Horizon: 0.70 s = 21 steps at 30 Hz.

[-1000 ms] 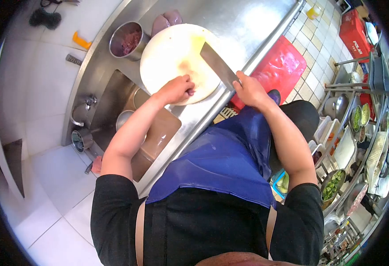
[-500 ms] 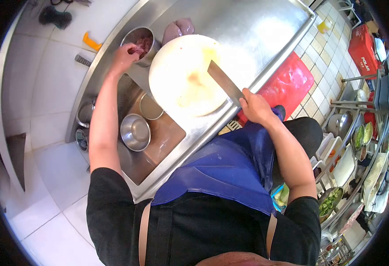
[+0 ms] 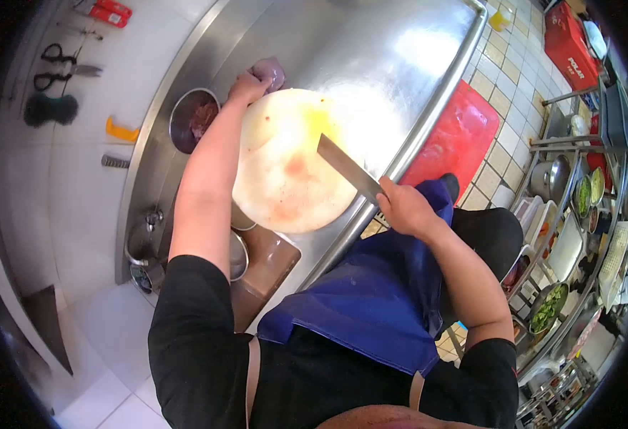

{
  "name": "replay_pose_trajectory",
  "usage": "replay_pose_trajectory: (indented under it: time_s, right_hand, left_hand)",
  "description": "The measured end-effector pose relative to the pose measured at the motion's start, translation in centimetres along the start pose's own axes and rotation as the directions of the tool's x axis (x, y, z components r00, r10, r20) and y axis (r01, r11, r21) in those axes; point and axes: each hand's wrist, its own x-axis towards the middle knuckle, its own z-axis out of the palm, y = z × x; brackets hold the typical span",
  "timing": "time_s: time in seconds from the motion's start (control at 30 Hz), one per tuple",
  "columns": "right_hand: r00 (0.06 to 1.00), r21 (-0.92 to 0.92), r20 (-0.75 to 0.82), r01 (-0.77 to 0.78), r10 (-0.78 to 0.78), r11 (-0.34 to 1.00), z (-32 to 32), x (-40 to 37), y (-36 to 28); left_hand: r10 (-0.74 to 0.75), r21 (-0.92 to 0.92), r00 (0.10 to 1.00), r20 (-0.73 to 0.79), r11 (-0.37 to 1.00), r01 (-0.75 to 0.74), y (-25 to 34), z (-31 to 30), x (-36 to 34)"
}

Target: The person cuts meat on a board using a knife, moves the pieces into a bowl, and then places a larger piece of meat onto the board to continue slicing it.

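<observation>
My right hand [image 3: 405, 206] is closed round the handle of a cleaver [image 3: 347, 167]. The cleaver's blade reaches over the right side of a round white cutting board [image 3: 285, 204], which has reddish and yellowish stains. Beyond the board's far left edge, my left hand [image 3: 248, 89] closes on smooth purple-grey organ meat [image 3: 270, 71]; its fingertips are partly hidden. Left of the board a metal pot [image 3: 181, 123] holds pieces of dark red meat [image 3: 203, 116]. My left forearm passes between this pot and the board.
A steel counter [image 3: 342, 43] with a raised rim carries the board. A sink [image 3: 271, 261] lies on the near left, with a metal bowl [image 3: 238, 256] half behind my arm. Scissors [image 3: 60, 71] hang on the tiled wall. A red lid-like surface [image 3: 457, 136] stands right of the counter.
My left hand has left the meat pot and moved right and away from me onto the purple-grey meat. The cleaver stays over the board's right side. The camera view has shifted.
</observation>
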Motion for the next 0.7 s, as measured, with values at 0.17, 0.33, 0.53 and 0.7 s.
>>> replay_pose_trajectory:
  time_s: [0.17,0.33,0.53,0.7]
  right_hand:
    - [1.0,0.006,0.002,-0.013,0.013,1.0,0.3,-0.8,0.3]
    - [1.0,0.015,-0.005,0.011,-0.011,1.0,0.6,-1.5,0.5]
    - [1.0,0.043,0.003,-0.013,0.013,0.999,1.0,-2.4,0.8]
    - [0.998,0.059,0.029,-0.051,0.05,0.997,0.7,-3.4,0.7]
  left_hand:
    - [-0.057,0.03,0.961,0.271,0.998,0.051,-3.4,2.3,5.4]
    - [-0.117,0.142,0.965,0.234,0.986,0.085,-4.5,3.5,5.4]
    - [-0.182,0.242,0.974,0.133,0.959,0.146,-2.8,3.3,4.9]
    - [-0.199,-0.134,0.913,0.358,0.956,0.261,-3.7,0.7,6.8]
